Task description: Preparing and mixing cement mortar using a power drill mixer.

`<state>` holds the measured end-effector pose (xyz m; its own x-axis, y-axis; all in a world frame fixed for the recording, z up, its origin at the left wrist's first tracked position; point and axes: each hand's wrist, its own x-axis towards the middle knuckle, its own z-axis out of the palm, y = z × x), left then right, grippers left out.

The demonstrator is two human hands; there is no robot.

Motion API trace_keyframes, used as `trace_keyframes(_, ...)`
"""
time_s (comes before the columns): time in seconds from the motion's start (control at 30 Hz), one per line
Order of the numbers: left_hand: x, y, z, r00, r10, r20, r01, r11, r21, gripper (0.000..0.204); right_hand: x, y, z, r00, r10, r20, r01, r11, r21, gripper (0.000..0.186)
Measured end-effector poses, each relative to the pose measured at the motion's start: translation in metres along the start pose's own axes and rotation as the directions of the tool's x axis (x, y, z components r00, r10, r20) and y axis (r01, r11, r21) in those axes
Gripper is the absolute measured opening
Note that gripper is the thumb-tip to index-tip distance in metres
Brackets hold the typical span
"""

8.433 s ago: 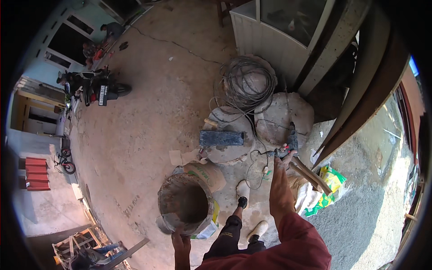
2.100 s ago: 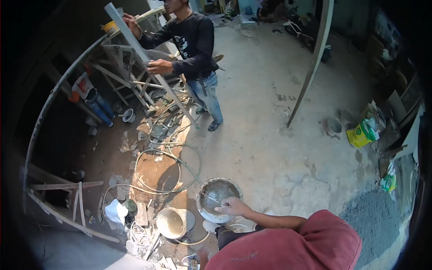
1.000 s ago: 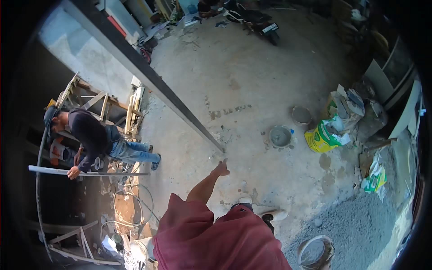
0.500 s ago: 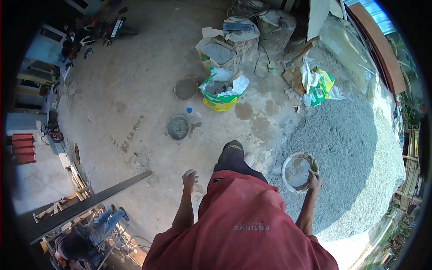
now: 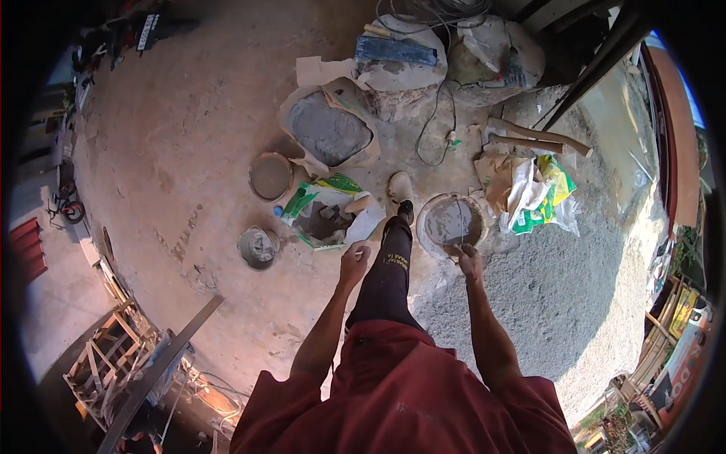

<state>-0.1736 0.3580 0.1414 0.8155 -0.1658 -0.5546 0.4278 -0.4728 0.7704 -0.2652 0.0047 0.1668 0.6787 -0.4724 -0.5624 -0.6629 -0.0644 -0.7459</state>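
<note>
My right hand [image 5: 470,261] grips a round bucket [image 5: 421,240] at its near edge. Wet grey residue coats the bucket's inside, and it hangs beside my right leg. My left hand [image 5: 354,262] hovers left of my leg with its fingers curled in and nothing visible in them. Just beyond that hand sits an open green and white sack [image 5: 366,225] with grey lumps inside. To its left stand a small bucket [image 5: 258,247] with grey mix and a round tub [image 5: 270,177] of grey material.
Ahead, a large open paper sack [image 5: 329,129] of grey powder stands by a stump-like block [image 5: 401,76] bearing a blue float [image 5: 396,51]. A cable [image 5: 420,144] lies nearby. Right are wooden poles [image 5: 541,138], crumpled sacks [image 5: 533,197] and a gravel heap [image 5: 560,295]. A beam [image 5: 162,374] crosses lower left.
I have moved forward, so the sacks and blocks are nearer. My right hand has carried the bucket forward past the gravel heap's edge. My left hand has swung forward, its fingers more curled.
</note>
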Motion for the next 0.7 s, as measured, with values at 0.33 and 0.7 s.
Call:
trace_keyframes(0.33,0.058,0.084,0.113,1.000,-0.009,-0.024,0.014,0.982,0.191,0.051,0.322,0.002,0.138,0.990,0.117,0.084,-0.084,0.944,-0.319,0.048)
trace_keyframes(0.7,0.087,0.108,0.157,0.966,-0.078,-0.248,0.148,0.949,0.278,0.047,0.463,0.043,0.231,0.967,0.007,0.254,0.081,0.940,-0.332,0.029)
